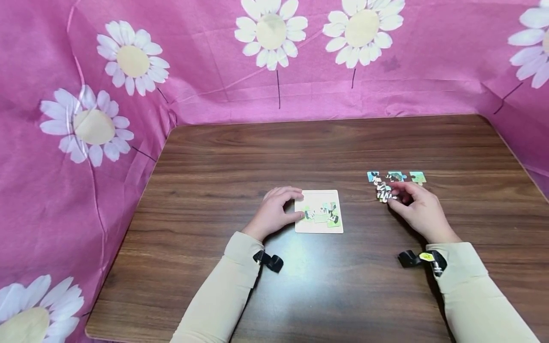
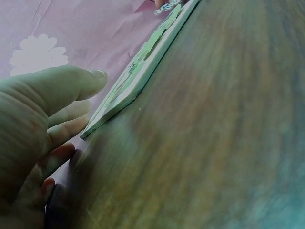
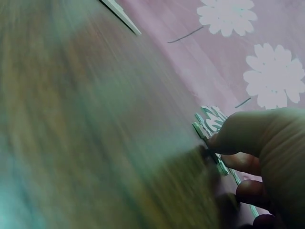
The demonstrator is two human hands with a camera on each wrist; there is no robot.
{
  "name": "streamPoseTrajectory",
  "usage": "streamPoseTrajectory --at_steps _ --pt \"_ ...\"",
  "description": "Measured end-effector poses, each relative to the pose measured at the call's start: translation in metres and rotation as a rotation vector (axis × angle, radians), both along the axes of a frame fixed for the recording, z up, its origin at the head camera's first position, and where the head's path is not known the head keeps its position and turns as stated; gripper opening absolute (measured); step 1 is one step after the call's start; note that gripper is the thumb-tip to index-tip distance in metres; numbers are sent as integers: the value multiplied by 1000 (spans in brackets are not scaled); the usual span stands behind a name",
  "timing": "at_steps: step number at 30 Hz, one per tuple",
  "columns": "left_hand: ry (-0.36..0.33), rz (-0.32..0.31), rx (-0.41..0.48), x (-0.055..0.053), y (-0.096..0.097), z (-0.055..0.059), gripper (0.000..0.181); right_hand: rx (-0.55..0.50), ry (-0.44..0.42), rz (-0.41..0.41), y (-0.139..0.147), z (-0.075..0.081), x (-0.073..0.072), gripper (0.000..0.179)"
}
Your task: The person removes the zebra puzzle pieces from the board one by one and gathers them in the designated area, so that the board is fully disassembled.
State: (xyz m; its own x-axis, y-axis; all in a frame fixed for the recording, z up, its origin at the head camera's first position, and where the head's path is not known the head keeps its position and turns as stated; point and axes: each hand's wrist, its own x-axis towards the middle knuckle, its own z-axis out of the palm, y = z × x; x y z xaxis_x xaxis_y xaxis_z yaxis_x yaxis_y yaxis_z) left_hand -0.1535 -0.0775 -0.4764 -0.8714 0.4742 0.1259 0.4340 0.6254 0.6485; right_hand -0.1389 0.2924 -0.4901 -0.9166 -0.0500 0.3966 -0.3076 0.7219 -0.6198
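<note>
A square puzzle board [image 1: 317,229] with a pale frame lies flat on the table; a few joined pieces with green and black-and-white print [image 1: 320,217] sit in its lower part. My left hand [image 1: 274,212] is at the board's left edge, thumb and forefinger spread apart with their tips right at the rim [image 2: 114,107]. To the right, my right hand [image 1: 422,209] pinches a zebra-striped puzzle piece [image 1: 384,192] between thumb and fingers. In the right wrist view, the thumb covers part of the striped pieces [image 3: 213,121].
Loose puzzle pieces lie in a row beyond my right hand: a blue one with stripes [image 1: 373,176], a blue-green one [image 1: 395,176] and a green one [image 1: 417,177]. The brown wooden table [image 1: 240,152] meets a pink flowered cloth [image 1: 206,85] at its back and sides.
</note>
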Motion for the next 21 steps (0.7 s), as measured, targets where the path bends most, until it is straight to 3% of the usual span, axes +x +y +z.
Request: streamPoseTrajectory --at_steps 11,21 --pt "16 -1 0 -1 -1 -1 44 18 12 80 -13 0 -3 34" --pt "16 -4 -6 0 0 1 44 -75 24 62 -8 3 -1 37"
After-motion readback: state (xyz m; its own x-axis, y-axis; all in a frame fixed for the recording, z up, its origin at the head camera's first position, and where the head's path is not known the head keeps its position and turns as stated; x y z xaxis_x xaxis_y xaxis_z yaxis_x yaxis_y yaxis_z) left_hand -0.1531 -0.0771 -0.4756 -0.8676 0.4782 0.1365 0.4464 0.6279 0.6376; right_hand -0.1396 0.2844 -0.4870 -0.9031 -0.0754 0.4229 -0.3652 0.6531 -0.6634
